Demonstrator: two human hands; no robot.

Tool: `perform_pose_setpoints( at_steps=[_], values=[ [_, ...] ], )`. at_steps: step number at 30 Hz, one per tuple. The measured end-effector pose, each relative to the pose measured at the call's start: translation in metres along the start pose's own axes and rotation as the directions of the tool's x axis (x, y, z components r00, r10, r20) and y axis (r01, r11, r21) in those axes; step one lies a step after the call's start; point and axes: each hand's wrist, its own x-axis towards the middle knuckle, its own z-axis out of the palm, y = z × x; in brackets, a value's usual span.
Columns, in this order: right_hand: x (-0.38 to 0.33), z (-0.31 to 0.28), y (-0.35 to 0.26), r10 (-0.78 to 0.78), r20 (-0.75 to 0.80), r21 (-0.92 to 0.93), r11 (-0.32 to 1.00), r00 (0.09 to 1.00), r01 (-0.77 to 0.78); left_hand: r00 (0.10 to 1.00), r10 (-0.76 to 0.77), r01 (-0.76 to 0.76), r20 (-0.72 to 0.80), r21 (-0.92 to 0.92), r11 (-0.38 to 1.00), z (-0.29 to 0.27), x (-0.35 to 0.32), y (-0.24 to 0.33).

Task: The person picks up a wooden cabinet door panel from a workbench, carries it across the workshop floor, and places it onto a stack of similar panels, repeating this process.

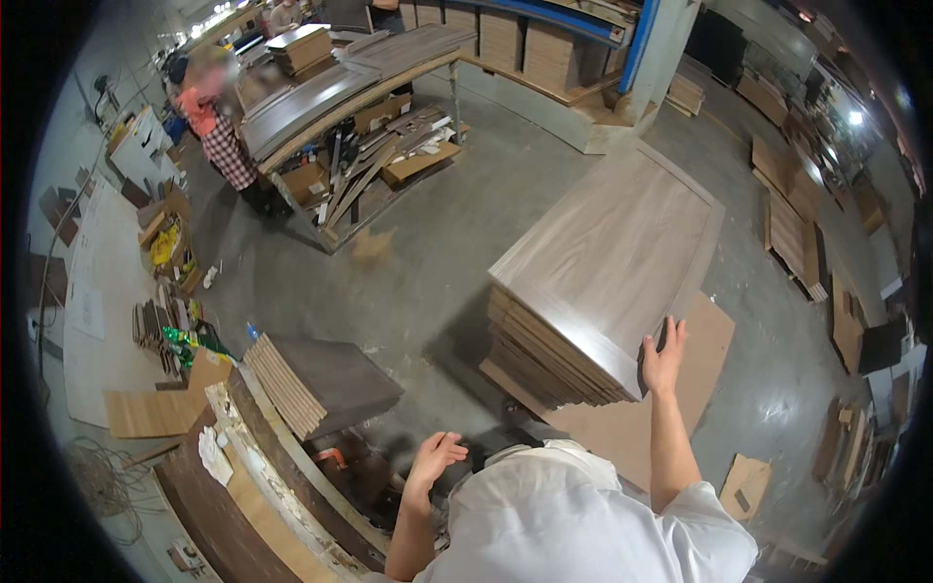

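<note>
A tall stack of grey-brown wood-grain cabinet door panels (pixel 612 262) stands ahead of me, the top one with a raised frame border. My right hand (pixel 665 358) rests at the near right edge of that stack, its fingers stretched out and apart. My left hand (pixel 437 459) is held in the air near my body, fingers loosely bent and a little apart, with nothing seen in it. Further left lies a smaller stack of dark panels (pixel 330 379) with pale edges, apart from my left hand.
A cardboard sheet (pixel 705 340) lies under the large stack. On my left is a worn workbench edge (pixel 262 466). Ahead stands a long table (pixel 330 102) with panels on top and offcuts below, a person (pixel 219 136) beside it. More panels (pixel 792 233) lie at right.
</note>
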Motion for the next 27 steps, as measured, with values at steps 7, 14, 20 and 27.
perform_pose_setpoints(
  at_steps=[7, 14, 20, 27],
  values=[
    [-0.038, 0.01, -0.111, -0.396, 0.372, 0.069, 0.914, 0.839, 0.401, 0.92, 0.093, -0.172, -0.38, -0.18, 0.968, -0.051, -0.035, -0.053],
    [-0.008, 0.052, -0.109, -0.506, 0.252, 0.119, 0.862, 0.825, 0.492, 0.369, 0.36, -0.489, -0.857, 0.151, 0.859, -0.155, -0.093, -0.071],
    [-0.063, 0.127, -0.251, -0.733, 0.15, 0.412, 0.656, 0.663, 0.632, -0.279, 0.187, 0.403, -0.942, 0.061, 0.913, -0.287, -0.139, -0.135],
    [-0.263, 0.395, -0.383, -0.561, 0.823, 0.543, 0.824, 0.091, 0.163, -0.099, 0.064, 0.48, -0.993, 0.008, 0.877, -0.299, -0.14, -0.156]
  ],
)
